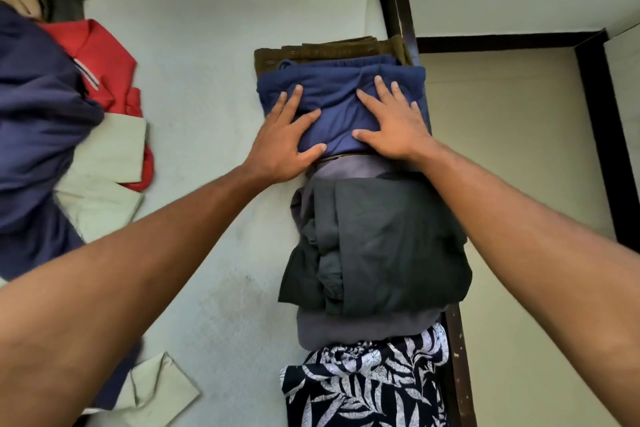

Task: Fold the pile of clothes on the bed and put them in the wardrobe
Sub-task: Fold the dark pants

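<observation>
The bed point(214, 80) carries a grey stack point(377, 246) by its right edge; olive trousers point(329, 50) beyond it, leaf-print cloth point(363, 388) nearer, a loose pile point(41, 114) left of it.

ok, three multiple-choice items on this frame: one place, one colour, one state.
1. Where does the floral garment lie?
A. on the heap at the left
B. at the right edge of the bed, nearest the camera
C. on the floor

2. What colour is the garment directly under the folded blue garment?
A. red
B. white
C. olive-brown

3. How do the hands meet the blue garment?
A. both flat on it, fingers spread
B. one pinches a corner, the other is off it
C. both lifted clear

Answers:
1 B: it lies on the mattress by the dark frame, lowest in the picture.
2 C: the olive-brown garment shows past the blue one's far edge.
3 A: the left hand and the right hand press on it with straight fingers.
</observation>
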`<state>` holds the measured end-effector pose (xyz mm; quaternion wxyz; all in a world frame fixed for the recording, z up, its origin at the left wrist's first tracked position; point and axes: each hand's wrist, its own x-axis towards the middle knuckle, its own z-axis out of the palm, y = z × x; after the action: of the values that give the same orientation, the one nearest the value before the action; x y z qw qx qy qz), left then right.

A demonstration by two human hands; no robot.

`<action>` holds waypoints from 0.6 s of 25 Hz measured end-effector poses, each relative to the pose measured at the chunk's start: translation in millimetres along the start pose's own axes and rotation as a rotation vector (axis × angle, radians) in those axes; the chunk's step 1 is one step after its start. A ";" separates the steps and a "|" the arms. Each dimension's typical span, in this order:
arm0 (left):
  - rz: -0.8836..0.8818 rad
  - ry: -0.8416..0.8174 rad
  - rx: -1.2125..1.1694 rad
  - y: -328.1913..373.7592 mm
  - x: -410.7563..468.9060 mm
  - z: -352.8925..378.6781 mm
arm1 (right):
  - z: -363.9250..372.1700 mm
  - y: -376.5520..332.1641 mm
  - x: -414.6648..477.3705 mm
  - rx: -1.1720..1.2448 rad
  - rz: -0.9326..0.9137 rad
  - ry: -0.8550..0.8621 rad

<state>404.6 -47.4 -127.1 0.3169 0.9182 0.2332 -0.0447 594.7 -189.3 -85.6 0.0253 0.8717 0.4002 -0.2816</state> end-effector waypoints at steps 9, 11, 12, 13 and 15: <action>-0.330 0.164 -0.227 -137.5 -255.6 -102.2 | 21.1 -213.6 -84.3 0.665 -0.054 0.109; -0.534 0.235 -0.223 -187.8 -335.3 -109.8 | 61.7 -282.9 -105.0 0.657 -0.132 -0.017; -0.641 0.259 -0.211 -213.2 -373.7 -111.3 | 85.6 -315.7 -114.9 0.641 -0.162 -0.073; -0.733 0.259 -0.186 -232.6 -406.1 -109.5 | 108.8 -341.4 -124.7 0.631 -0.175 -0.114; -0.794 0.183 -0.081 -264.8 -461.9 -103.0 | 156.2 -392.0 -138.7 0.602 -0.188 -0.127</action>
<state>-132.9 12.7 -87.7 0.2888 0.7437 0.5985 -0.0726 169.8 -60.2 -74.8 -0.2347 0.7800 0.3753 -0.4424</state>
